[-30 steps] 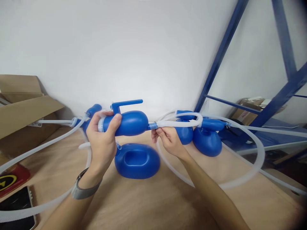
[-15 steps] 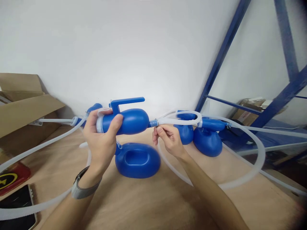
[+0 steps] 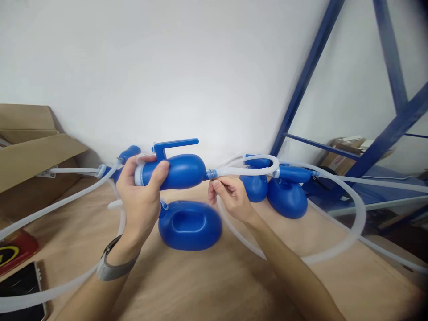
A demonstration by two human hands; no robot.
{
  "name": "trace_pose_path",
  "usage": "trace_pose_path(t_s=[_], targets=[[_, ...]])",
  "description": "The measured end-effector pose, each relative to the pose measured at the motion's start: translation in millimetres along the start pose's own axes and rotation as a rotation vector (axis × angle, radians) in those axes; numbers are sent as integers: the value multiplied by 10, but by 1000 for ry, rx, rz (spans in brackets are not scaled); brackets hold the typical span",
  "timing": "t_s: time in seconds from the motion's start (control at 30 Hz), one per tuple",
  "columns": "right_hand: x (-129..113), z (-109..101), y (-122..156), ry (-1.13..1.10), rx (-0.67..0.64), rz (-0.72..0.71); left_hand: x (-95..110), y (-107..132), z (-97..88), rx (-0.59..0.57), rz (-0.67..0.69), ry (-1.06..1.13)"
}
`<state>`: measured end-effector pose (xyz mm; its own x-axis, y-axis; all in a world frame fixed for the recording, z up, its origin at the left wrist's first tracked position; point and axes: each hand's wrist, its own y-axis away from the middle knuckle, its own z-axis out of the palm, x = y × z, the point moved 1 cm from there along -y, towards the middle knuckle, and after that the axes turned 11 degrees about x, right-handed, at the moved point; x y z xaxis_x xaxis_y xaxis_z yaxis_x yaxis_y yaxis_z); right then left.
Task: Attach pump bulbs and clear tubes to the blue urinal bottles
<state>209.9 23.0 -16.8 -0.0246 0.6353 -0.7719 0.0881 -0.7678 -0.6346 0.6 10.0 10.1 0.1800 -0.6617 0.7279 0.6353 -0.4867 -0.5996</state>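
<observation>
My left hand [image 3: 142,187] is wrapped round the neck and pale cap of a blue plastic bottle with a handle [image 3: 185,171], held sideways above the table. A translucent white hose [image 3: 247,170] is fitted over the thin spout at the bottle's right end. Around that joint sits a small metal hose clamp [image 3: 211,174]. Thumb and fingertips of my right hand [image 3: 232,196] pinch the clamp from below. Beneath the held bottle, a second blue bottle [image 3: 190,238] lies on the table.
More blue bottles with hoses [image 3: 287,198] stand at right, beside a blue metal rack [image 3: 307,76]. An open cardboard box [image 3: 40,151] is at left. A phone [image 3: 25,290] and a red object [image 3: 16,252] lie front left. Hoses loop across the brown tabletop [image 3: 187,285].
The clamp has slid a little left along the joint, closer to the bottle's body, with my right hand following. My left hand keeps its grip. The whole view has shifted slightly.
</observation>
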Motion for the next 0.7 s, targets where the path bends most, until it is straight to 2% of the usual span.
trace_pose_path(t_s=[0.43,0.57,0.7], targets=[[20,-3,-4,75,-5,-55,-18,4,-1,26,34,-11],[-16,-28,-29,74,-51,27,-7,38,-6,60,156,-19],[9,-40,-58,18,-72,121,-23,58,-58,17,347,-56]])
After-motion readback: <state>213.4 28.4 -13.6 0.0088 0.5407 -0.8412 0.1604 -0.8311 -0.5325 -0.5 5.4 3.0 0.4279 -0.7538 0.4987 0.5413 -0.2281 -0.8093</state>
